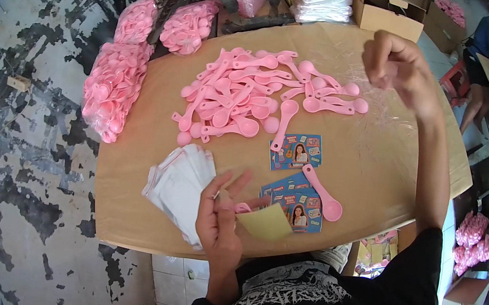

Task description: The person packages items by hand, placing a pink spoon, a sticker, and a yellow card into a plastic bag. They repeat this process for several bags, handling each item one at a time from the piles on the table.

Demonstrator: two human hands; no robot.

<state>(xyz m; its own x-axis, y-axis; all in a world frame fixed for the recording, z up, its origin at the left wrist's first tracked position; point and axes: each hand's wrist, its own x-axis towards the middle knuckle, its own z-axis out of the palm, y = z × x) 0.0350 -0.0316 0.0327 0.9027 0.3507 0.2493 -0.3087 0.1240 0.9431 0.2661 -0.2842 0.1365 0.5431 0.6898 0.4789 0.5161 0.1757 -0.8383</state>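
My left hand (223,214) is closed on a pale yellow card (266,221), with a bit of pink plastic showing between its fingers. Raised over the table's right side, my right hand (400,74) has curled fingers; what it holds, if anything, I cannot make out. White plastic bags (181,187) lie stacked left of my left hand. Blue printed cards (310,217) lie beside it, a pink spoon (326,197) resting partly on them. Another blue card (297,152) lies farther back, touching a pink spoon (285,121). Behind is a heap of pink spoons (234,89).
Filled bags of pink spoons (114,86) stand at the table's left edge. Clear plastic strands (385,118) lie on the brown table (378,170). Clear packets (320,2) and a cardboard box (389,17) are at the back. Another person (486,48) is at the far right.
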